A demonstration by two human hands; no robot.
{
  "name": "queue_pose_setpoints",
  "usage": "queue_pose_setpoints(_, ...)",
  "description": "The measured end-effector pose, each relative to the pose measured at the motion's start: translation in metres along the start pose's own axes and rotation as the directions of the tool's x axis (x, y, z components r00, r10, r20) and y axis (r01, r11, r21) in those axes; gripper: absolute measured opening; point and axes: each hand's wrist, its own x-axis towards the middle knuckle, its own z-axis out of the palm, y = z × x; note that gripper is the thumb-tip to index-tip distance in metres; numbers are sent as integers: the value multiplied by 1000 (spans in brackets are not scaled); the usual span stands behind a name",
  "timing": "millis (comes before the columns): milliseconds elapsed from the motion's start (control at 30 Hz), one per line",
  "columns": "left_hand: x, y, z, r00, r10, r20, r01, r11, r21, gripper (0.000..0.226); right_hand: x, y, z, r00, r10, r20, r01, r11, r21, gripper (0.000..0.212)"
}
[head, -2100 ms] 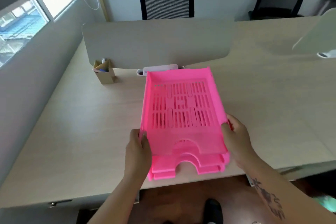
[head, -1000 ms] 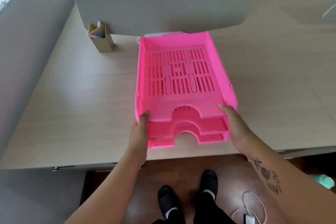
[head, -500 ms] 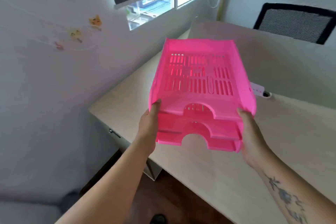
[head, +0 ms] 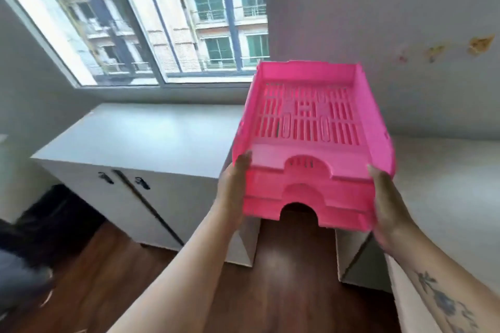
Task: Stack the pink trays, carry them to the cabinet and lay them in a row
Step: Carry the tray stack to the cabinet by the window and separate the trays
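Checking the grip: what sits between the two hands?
In the head view, only the stacked pink trays, held between left hand and right hand.

Daylight is coming in, and the picture is looking a bit smeary.

Bright light is pouring through the big window (head: 162,21) at the top left and is shining on the white cabinet (head: 146,138) top, making it look pale. The pink trays (head: 311,143) are glowing where the light is hitting them. The floor (head: 284,278) is staying darker, with a soft shiny patch. Things at the left edge are looking blurry and streaky, and the right hand (head: 389,205) is smearing too. The window frame is bending and leaning near the edge. The wall on the right is looking dim and grey.
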Motion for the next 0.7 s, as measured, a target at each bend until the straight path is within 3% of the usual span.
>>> queue_pose_setpoints(100, -15, 16, -69, 991, 33, -130, -45, 994, -95, 67, 4, 10, 69, 989, 0, 150, 5, 1000, -30, 23)
queue_pose_setpoints(167, -26, 21, -111, 980, 71, -183, -96, 987, -130, 58, 3, 18, 109, 968, 32, 249, -24, 999, -36, 21)
queue_pose_setpoints(333, -44, 34, -196, 941, 94, -326, -139, 983, -116, 57, 0, 34, 199, 893, 80, 443, -80, 997, -19, 47)
queue_pose_setpoints(533, -20, 61, -274, 927, 48, -372, -98, 988, -116, 68, 19, 55, 293, 898, 111, 426, -103, 994, -41, 30)
queue_pose_setpoints(700, 36, 85, -341, 929, 49, -366, -90, 991, -97, 66, 49, 86, 369, 906, 110, 409, -86, 993, -76, 31)
